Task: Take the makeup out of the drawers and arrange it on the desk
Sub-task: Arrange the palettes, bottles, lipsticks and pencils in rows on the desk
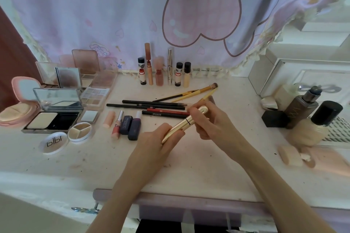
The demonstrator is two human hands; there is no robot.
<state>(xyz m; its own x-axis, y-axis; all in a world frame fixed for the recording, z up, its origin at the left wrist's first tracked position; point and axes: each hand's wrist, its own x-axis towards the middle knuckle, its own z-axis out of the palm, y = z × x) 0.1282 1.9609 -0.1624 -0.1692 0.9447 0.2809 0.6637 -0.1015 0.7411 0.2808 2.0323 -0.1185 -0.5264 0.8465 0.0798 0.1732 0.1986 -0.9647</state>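
A gold tube is being held above the middle of the desk, both hands curling around it: the left hand is gripping the lower end, the right hand is pinching the cap end. She seems to be checking it before placing it. At eleven o'clock the pencils are lying in a row, lipsticks at ten; next it probably wants a free slot beside them.

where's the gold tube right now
In the head view the shiny gold tube is held over the middle of the white desk, left hand gripping its lower end and right hand its cap end, just in front of the black pencils.
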